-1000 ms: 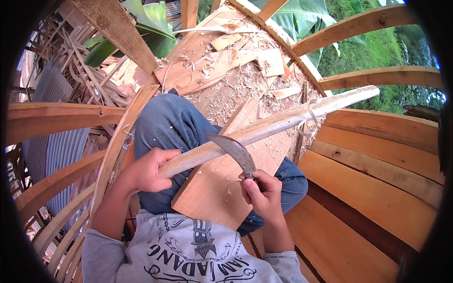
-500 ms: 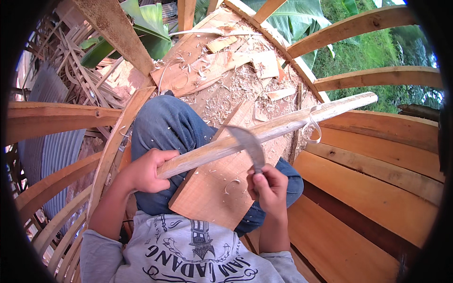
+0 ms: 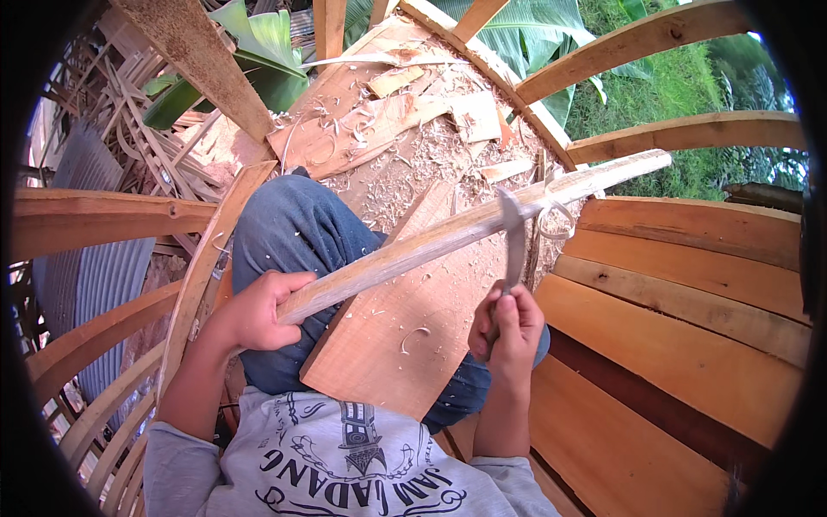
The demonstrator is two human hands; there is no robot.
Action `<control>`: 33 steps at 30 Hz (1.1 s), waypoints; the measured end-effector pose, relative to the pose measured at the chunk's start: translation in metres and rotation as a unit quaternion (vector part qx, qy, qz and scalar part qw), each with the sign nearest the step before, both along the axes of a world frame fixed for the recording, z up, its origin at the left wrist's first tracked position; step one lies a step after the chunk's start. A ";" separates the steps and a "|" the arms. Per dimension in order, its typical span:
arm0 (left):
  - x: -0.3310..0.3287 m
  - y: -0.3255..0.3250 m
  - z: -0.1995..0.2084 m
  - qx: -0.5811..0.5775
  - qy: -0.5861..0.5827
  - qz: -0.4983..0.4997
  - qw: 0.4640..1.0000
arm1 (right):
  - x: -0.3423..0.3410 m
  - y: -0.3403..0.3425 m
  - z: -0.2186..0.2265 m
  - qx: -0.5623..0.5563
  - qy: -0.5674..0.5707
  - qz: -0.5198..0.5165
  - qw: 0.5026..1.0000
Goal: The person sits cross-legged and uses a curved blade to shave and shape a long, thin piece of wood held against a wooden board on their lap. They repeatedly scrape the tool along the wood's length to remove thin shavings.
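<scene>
My left hand [image 3: 269, 312] is closed around the near end of a long wooden pole [image 3: 405, 257]. The pole slants up to the far right, above a flat board [image 3: 388, 336] that lies across my lap. In my right hand [image 3: 510, 332] is the handle of a curved knife [image 3: 514, 233], fingers wrapped round it. The blade stands up against the pole, past its middle, its tip over the wood. Just beyond the blade a curled wood shaving [image 3: 558, 221] hangs from the pole.
Shavings and offcuts [image 3: 474, 116] litter the planked floor ahead. Curved wooden ribs [image 3: 637, 52] rise around me, with planks [image 3: 663, 319] on the right. Corrugated metal sheets [image 3: 116, 293] and piled wood strips [image 3: 129, 129] lie outside to the left, banana leaves [image 3: 517, 43] at the far side.
My right hand has moved right and slightly up, carrying the knife farther along the pole toward the hanging shaving. The blade now points more upright. The pole's far end has shifted slightly left and up.
</scene>
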State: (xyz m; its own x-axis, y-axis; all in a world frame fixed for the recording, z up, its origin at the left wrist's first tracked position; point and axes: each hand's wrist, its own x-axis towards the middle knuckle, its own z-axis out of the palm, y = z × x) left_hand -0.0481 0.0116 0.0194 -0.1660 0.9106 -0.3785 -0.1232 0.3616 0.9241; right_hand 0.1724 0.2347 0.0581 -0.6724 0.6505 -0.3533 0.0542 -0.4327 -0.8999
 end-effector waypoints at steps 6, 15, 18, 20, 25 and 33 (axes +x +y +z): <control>-0.004 0.001 0.008 -0.042 -0.035 -0.016 0.998 | 0.005 0.019 0.001 0.070 0.000 -0.073 0.995; -0.003 0.008 0.013 -0.064 -0.003 -0.032 0.997 | 0.003 0.006 0.003 0.043 -0.035 0.042 0.998; 0.003 -0.002 0.004 -0.044 0.002 -0.003 0.999 | 0.000 0.004 0.006 0.025 -0.033 0.006 0.999; -0.001 0.003 0.009 -0.051 -0.004 -0.003 0.999 | 0.004 0.022 0.010 0.014 -0.017 -0.065 0.998; -0.002 0.003 0.007 -0.049 -0.011 -0.006 0.999 | 0.001 0.000 0.005 0.136 -0.040 0.166 0.976; 0.002 -0.003 0.001 -0.058 -0.048 0.013 0.997 | 0.002 0.010 0.004 0.048 -0.013 0.035 0.998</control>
State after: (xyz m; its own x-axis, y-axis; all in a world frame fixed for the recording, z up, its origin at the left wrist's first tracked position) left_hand -0.0463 0.0089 0.0200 -0.1470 0.8554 -0.4967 -0.2194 0.4615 0.8596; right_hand 0.1742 0.2445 0.0623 -0.7090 0.6335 -0.3098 0.1051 -0.3395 -0.9347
